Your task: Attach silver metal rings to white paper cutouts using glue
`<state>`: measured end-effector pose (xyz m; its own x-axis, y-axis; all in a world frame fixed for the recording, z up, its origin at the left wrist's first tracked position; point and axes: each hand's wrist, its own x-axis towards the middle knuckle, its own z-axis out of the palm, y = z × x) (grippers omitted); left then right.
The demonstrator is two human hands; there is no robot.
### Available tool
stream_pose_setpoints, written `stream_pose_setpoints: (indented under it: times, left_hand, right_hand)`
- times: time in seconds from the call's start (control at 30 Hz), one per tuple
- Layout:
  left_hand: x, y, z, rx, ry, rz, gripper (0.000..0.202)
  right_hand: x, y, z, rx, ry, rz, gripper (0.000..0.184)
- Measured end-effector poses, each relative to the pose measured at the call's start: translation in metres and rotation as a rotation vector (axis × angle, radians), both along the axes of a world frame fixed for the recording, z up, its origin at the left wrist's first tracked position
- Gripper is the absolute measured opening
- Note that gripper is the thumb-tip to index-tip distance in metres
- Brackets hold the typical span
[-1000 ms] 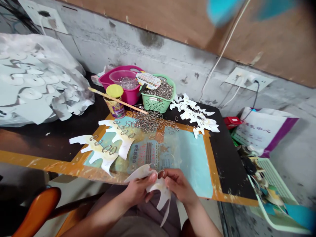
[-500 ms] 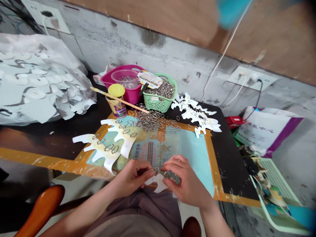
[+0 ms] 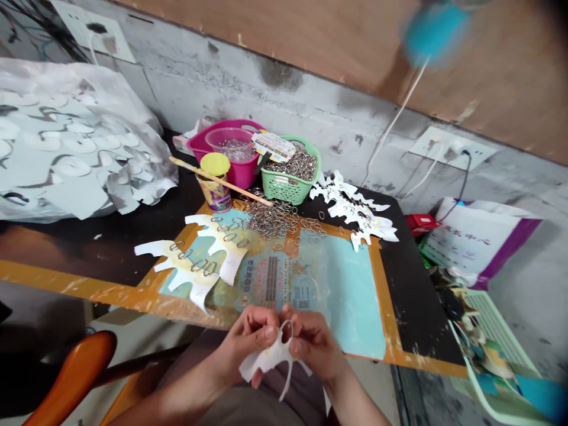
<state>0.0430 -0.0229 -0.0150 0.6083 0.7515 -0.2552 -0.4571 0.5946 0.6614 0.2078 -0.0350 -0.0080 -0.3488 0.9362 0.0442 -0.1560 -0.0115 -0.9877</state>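
Just off the six o'clock edge of the bench (image 3: 421, 307), your left hand (image 3: 252, 337) and right hand (image 3: 313, 343) pinch close together on a white paper cutout (image 3: 266, 362), steadying it at a metal ring (image 3: 286, 331) on its upper edge, with loose rings (image 3: 270, 220) within reach at twelve o'clock.

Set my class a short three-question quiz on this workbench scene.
1. True or false: the green plastic basket holds metal rings.
2. What do the left hand and right hand hold?
A) a white paper cutout with a ring
B) a wooden-handled brush
C) a yellow lid
3. Fill in the colour: the tub beside the green basket is ___.

Key: 1 true; 2 A; 3 pink.
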Motion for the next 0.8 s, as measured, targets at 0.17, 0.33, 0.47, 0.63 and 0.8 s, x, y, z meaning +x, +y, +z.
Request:
stream_pose_setpoints:
  times: [0.17, 0.33, 0.47, 0.63, 0.8]
  left_hand:
    - [-0.006, 0.023, -0.011, 0.026, 0.099, -0.027, 0.051]
    - [-0.016, 0.037, -0.018, -0.008, 0.199, 0.04, 0.055]
    - [-0.019, 0.038, -0.021, -0.006, 0.212, 0.015, 0.057]
    - [-0.018, 0.042, -0.023, 0.037, 0.301, 0.042, 0.058]
    - [-0.018, 0.043, -0.025, 0.075, 0.427, 0.086, 0.06]
  right_hand:
    - [0.008, 0.001, -0.003, -0.357, 0.027, -0.118, 0.048]
    - [0.031, 0.009, 0.025, -0.339, -0.051, -0.015, 0.036]
    - [0.047, 0.013, 0.041, -0.311, -0.135, 0.117, 0.035]
    - [0.057, 0.018, 0.053, -0.263, -0.228, 0.204, 0.029]
    - [0.059, 0.02, 0.064, -0.211, -0.264, 0.227, 0.028]
